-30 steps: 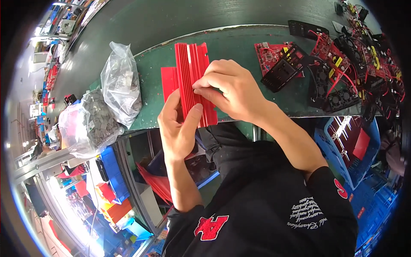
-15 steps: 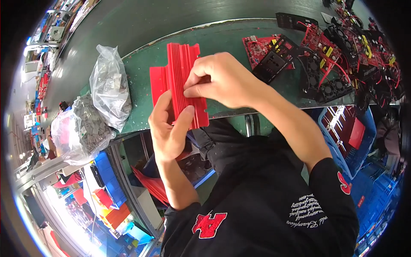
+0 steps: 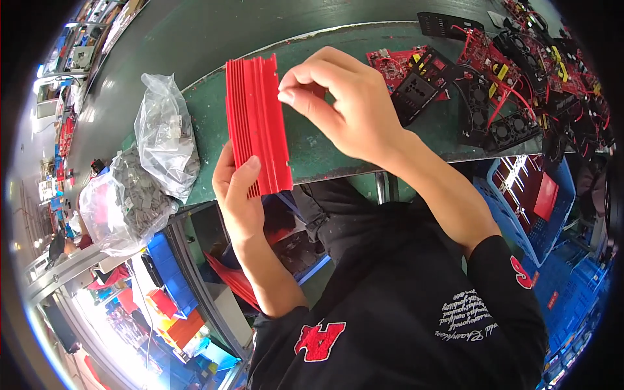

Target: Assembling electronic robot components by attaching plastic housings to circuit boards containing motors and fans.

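A red ribbed metal housing (image 3: pixel 259 123), an extruded shell with notches along its right edge, stands tilted over the green bench top. Closed round its lower left part is my left hand (image 3: pixel 239 198), with the thumb lying on the ribs. Just right of the housing's upper edge my right hand (image 3: pixel 354 101) hangs apart from it. Thumb and forefinger are pinched together there, and whatever may lie between them is too small to make out.
Clear plastic bags (image 3: pixel 166 140) of small grey parts lie at the bench's left. Red circuit boards (image 3: pixel 398 68), a black socket panel (image 3: pixel 422 88) and black fans (image 3: pixel 510 133) with wires crowd the right. A blue crate (image 3: pixel 513 221) stands below the bench at right.
The housing has turned in my left hand and shifted left, showing more of its right side. My right hand has drawn off it, moving up and to the right.
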Available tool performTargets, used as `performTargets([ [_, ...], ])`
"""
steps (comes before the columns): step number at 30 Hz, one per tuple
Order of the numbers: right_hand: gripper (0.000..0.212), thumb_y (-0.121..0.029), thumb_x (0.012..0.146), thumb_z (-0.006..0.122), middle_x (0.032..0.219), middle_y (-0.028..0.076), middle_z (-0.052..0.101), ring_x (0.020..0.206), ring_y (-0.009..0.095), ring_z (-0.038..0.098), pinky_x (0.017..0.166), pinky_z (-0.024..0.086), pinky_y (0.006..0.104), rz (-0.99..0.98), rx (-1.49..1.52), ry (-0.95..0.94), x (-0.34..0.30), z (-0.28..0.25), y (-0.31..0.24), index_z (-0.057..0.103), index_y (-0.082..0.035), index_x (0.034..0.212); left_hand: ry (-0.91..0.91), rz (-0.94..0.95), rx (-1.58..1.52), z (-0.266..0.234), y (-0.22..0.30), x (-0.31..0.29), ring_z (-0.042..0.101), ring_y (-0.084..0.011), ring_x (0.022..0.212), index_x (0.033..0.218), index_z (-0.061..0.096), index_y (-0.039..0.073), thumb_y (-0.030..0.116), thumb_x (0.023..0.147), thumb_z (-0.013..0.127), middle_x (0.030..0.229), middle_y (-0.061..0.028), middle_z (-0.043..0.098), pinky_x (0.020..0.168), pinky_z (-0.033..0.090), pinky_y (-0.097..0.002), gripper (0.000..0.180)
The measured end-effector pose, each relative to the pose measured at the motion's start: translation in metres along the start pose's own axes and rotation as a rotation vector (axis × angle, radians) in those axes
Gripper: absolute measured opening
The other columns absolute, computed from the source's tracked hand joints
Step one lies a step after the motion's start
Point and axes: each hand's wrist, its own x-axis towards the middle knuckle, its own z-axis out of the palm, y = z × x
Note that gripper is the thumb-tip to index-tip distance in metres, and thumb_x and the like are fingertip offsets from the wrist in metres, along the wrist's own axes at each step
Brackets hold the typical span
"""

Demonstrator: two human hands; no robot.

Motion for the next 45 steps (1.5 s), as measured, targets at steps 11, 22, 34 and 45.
performTargets([
  [11, 0.012, -0.01, 0.086, 0.07, 0.084, 0.009, 0.063, 0.073, 0.022, 0.063, 0.063, 0.05, 0.0316, -0.037, 0.008, -0.091, 0.024, 0.022, 0.025, 0.064, 0.0, 0.088, -0.09, -0.02, -0.194, 0.008, -0.01, 0.008, 0.064, -0.0185, 0.094, 0.129, 0.048, -0.009, 0.003, 0.071, 0.055, 0.107, -0.0136, 0.065, 0.084, 0.052, -0.0306, 0.059],
  [22, 0.008, -0.007, 0.081, 0.071, 0.079, 0.006, 0.06, 0.066, 0.021, 0.06, 0.06, 0.048, 0.0314, -0.064, -0.1, -0.161, 0.016, 0.01, 0.028, 0.064, -0.003, 0.084, -0.072, -0.015, -0.25, -0.005, -0.019, 0.01, 0.066, -0.0186, 0.09, 0.126, 0.05, -0.01, 0.001, 0.07, 0.054, 0.106, -0.0149, 0.066, 0.081, 0.055, -0.0307, 0.058],
  [34, 0.011, -0.01, 0.081, 0.069, 0.077, 0.009, 0.061, 0.064, 0.027, 0.06, 0.058, 0.047, 0.0357, -0.136, -0.367, -0.406, 0.032, 0.001, 0.014, 0.063, -0.002, 0.079, 0.005, -0.02, -0.198, 0.005, -0.028, 0.005, 0.065, -0.0217, 0.095, 0.127, 0.05, -0.012, 0.0, 0.069, 0.053, 0.11, -0.017, 0.065, 0.086, 0.052, -0.0331, 0.059],
  [45, 0.013, -0.012, 0.081, 0.069, 0.075, 0.01, 0.063, 0.069, 0.029, 0.062, 0.063, 0.048, 0.0381, -0.031, -0.318, -0.498, 0.037, -0.005, 0.013, 0.064, 0.0, 0.078, -0.066, -0.03, -0.181, 0.003, -0.027, 0.007, 0.064, -0.0191, 0.098, 0.127, 0.051, -0.01, 0.0, 0.07, 0.053, 0.11, -0.0149, 0.065, 0.088, 0.05, -0.0304, 0.058],
])
